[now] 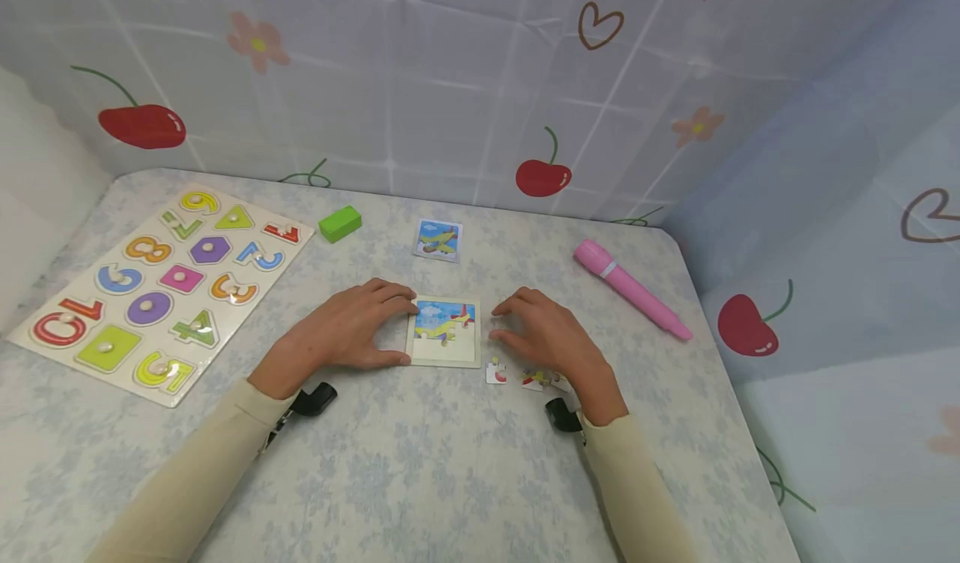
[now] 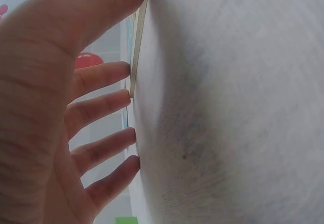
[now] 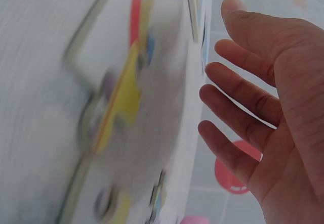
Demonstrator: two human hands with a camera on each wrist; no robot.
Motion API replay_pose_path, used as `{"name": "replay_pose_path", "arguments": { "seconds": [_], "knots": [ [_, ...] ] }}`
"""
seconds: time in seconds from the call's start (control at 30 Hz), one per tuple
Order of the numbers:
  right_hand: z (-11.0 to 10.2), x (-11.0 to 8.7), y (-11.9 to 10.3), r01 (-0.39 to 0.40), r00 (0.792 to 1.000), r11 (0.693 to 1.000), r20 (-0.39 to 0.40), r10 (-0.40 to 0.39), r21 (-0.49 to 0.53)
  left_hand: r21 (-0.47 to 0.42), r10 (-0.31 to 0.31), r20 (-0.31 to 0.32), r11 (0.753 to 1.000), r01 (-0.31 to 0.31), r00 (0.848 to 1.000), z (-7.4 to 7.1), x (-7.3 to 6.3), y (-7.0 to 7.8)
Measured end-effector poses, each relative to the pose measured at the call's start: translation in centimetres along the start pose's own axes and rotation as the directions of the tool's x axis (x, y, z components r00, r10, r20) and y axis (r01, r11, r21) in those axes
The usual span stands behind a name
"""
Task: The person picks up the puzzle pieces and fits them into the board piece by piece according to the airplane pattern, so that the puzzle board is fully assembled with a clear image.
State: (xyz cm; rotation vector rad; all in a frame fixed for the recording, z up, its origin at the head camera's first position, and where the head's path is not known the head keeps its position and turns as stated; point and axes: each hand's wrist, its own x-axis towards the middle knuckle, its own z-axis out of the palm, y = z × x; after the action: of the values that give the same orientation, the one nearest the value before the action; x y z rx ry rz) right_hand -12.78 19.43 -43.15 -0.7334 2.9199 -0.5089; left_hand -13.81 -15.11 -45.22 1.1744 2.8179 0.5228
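Observation:
A square jigsaw puzzle tray (image 1: pixel 446 361) with a pale rim lies mid-table. Assembled pieces showing a yellow airplane and blue sky (image 1: pixel 442 313) fill its upper part; its lower part is bare white. At the tray's left edge my left hand (image 1: pixel 351 328) rests with thumb and fingertips against the rim, the fingers stretched out in the left wrist view. To the right of the tray hovers my right hand (image 1: pixel 546 331), fingers spread and loosely bent, nothing between them. Loose puzzle pieces (image 1: pixel 496 371) lie below it, some partly hidden by the wrist.
Behind the tray lies a small airplane picture card (image 1: pixel 438 241), with a green block (image 1: pixel 341 224) to its left. A number-and-shape knob board (image 1: pixel 161 292) covers the left side. A pink flashlight-shaped toy (image 1: pixel 633 290) lies at right. Printed curtains (image 1: pixel 450 88) hang behind the table.

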Motion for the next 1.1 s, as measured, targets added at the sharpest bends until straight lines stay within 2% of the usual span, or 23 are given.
{"name": "replay_pose_path", "arguments": {
  "seconds": [0.37,0.93,1.1],
  "knots": [
    [-0.8,-1.7,2.2,-0.092,0.996,0.996,-0.005,0.092,0.022,0.002,-0.005,0.001,1.000,0.005,1.000,-0.1,0.0,-0.1],
    [-1.3,-4.7,5.3,-0.159,0.987,0.987,-0.010,0.159,0.014,-0.009,-0.008,0.001,1.000,0.009,1.000,-0.1,0.0,-0.2],
    [-1.3,-5.2,5.9,-0.156,0.988,0.987,-0.009,0.156,0.032,-0.010,-0.006,-0.001,1.000,0.006,1.000,0.0,0.0,-0.1]
  ]
}}
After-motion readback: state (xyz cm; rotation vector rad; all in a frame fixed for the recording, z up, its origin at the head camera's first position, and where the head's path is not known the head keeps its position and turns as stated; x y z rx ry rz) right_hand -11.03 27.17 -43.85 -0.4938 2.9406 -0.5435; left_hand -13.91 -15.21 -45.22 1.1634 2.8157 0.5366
